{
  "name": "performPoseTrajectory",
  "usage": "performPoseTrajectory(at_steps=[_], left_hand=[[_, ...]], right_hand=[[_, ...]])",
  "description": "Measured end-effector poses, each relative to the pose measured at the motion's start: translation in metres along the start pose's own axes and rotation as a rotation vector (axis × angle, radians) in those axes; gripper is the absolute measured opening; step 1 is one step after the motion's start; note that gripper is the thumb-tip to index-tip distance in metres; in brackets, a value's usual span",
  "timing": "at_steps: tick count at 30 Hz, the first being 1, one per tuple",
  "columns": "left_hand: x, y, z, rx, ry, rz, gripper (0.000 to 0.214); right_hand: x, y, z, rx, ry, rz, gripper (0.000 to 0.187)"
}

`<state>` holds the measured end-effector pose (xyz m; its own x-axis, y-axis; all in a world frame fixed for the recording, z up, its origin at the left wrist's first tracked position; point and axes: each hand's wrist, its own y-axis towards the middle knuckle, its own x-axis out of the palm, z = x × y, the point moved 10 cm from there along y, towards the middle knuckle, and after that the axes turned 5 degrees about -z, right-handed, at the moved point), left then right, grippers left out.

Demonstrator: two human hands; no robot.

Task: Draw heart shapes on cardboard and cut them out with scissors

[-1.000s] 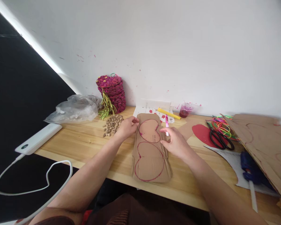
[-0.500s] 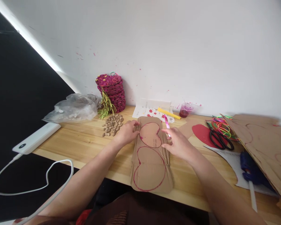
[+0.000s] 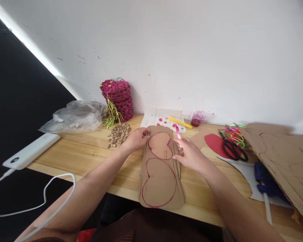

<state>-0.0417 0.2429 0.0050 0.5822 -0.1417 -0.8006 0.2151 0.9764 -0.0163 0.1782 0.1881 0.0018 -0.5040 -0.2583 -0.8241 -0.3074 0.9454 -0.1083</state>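
A long piece of brown cardboard (image 3: pixel 158 193) lies lengthwise before me, its near end at the table's front edge. Two rounded heart-like outlines in dark pink are drawn on it, one above the other. The fingers of my left hand (image 3: pixel 136 140) are closed at its upper left edge. On the opposite side, my right hand (image 3: pixel 189 154) has a slim white pen (image 3: pixel 178 131) with a pink-stained upper end tucked in its fingers. Thumb and forefinger of that hand rest by the cardboard's right edge.
Brown nuts or seeds (image 3: pixel 119 135), a plastic bag (image 3: pixel 73 117) and a purple woven container (image 3: pixel 120 101) stand left. Behind are a yellow stick (image 3: pixel 179 122) and a cup of red liquid (image 3: pixel 197 119). Right lie black scissors (image 3: pixel 233 150), a blue glue gun (image 3: pixel 266 179) and more cardboard (image 3: pixel 285 161).
The whole view has shifted slightly, so things appear a little further left. Both hands keep their places at the cardboard, and the pen stays in my right hand.
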Motion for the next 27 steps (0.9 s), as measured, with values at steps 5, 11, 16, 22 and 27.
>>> performPoseTrajectory(at_steps=[5,11,16,22,27], left_hand=[[-0.002,-0.006,0.021,0.089,0.153,0.073,0.028],[0.007,-0.013,0.059,0.301,0.304,0.071,0.034],[0.015,0.002,0.053,0.247,0.193,-0.059,0.043],[0.02,0.02,0.031,0.107,0.05,-0.089,0.04],[0.017,0.022,0.024,0.038,-0.086,-0.109,0.024]], right_hand=[[0.0,0.001,0.001,0.005,0.021,0.002,0.068],[0.0,0.001,0.004,-0.005,0.027,0.014,0.069],[0.002,0.001,0.007,0.011,0.041,-0.011,0.071],[0.002,0.0,0.005,0.012,0.027,-0.016,0.068],[0.003,0.001,0.004,0.01,-0.001,-0.02,0.067]])
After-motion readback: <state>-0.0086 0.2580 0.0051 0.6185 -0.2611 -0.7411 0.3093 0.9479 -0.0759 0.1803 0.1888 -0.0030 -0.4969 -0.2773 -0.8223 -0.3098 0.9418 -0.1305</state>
